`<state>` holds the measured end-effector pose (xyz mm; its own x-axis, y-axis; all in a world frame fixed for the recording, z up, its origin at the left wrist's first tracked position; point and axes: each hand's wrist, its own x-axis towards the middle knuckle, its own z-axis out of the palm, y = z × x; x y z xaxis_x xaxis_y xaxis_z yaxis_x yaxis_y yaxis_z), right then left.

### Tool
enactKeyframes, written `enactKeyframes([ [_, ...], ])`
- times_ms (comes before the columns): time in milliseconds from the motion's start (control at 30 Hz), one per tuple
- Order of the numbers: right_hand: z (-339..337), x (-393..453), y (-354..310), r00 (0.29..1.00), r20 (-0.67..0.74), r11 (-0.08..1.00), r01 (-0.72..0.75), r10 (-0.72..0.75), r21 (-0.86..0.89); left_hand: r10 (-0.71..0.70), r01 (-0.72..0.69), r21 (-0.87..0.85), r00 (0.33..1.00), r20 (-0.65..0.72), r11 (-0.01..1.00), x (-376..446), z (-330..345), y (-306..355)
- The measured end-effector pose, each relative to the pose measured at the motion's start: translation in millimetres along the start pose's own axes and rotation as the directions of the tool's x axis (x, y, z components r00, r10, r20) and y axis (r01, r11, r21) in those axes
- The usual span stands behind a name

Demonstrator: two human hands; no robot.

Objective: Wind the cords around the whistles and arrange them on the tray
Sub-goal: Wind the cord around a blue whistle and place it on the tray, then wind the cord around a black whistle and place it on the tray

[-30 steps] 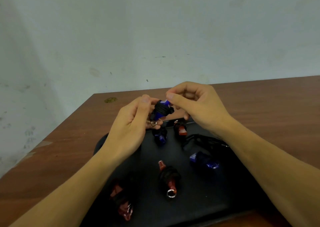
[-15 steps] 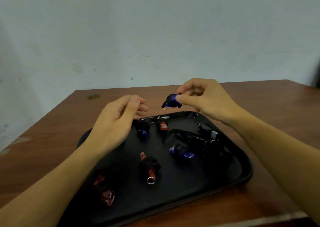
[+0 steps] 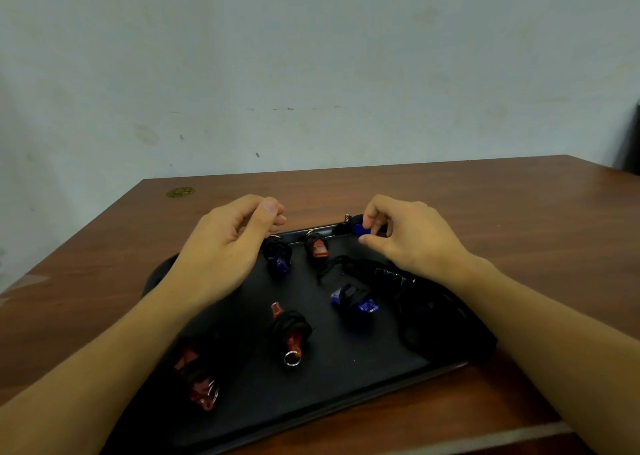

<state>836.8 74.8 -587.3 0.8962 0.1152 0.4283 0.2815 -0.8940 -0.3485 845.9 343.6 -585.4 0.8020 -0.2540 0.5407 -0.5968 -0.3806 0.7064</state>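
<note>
My right hand [image 3: 412, 236] pinches a blue whistle [image 3: 356, 226] wound with black cord, low over the far rim of the black tray [image 3: 346, 378]. My left hand [image 3: 228, 243] hovers over the tray's far left part, fingers loosely curled, holding nothing. On the tray lie wound whistles: a blue one [image 3: 278, 253] and a red one [image 3: 317, 245] at the back, a blue one [image 3: 353, 298] in the middle, a red one [image 3: 291, 333] nearer me, and a red one [image 3: 197, 375] at the front left. A loose tangle of black cord [image 3: 415, 291] lies at the right, partly under my right wrist.
The tray sits on a brown wooden table [image 3: 519, 212] that meets a pale wall at the back. A small round yellowish mark [image 3: 180, 192] shows near the table's far left corner. A dark object [image 3: 630, 142] stands at the right edge of view.
My left hand let go of the blue whistle and drew left. My right hand carried the wound whistle down to the tray's far rim.
</note>
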Motion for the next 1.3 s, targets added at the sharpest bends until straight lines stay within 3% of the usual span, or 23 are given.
enactKeyframes([
  [200,1,-4,1,0.999,0.017,0.993,0.046,-0.044,-0.111,0.0,0.0,0.037,1.0,0.01,0.999,0,-1,-3],
  [600,-24,-6,-7,0.999,0.037,0.995,-0.009,0.012,-0.1,-0.01,0.008,0.102,1.0,0.022,0.995,0,-1,-5],
  [700,-42,-4,-16,0.972,0.22,0.994,-0.064,0.081,-0.084,-0.021,0.018,0.125,0.999,0.028,0.992,0,-2,-3],
  [800,-47,-6,-22,0.881,0.456,0.984,-0.053,0.125,-0.167,-0.023,0.016,0.171,0.999,0.037,0.985,0,-3,0],
  [933,-48,-10,-24,0.81,0.564,0.977,-0.046,0.159,-0.209,-0.029,0.017,0.229,0.998,0.05,0.973,-3,-3,5],
  [1033,-50,-10,-24,0.832,0.534,0.973,-0.028,0.151,-0.231,-0.037,0.02,0.258,0.997,0.063,0.966,-4,-2,9],
  [1133,-59,-8,-23,0.907,0.41,0.983,-0.019,0.093,-0.181,-0.037,0.012,0.302,0.996,0.079,0.953,-4,-1,11],
  [1300,-86,-3,-30,0.982,0.188,0.985,-0.061,0.03,0.16,-0.035,-0.01,0.346,0.992,0.124,0.938,2,-2,16],
])
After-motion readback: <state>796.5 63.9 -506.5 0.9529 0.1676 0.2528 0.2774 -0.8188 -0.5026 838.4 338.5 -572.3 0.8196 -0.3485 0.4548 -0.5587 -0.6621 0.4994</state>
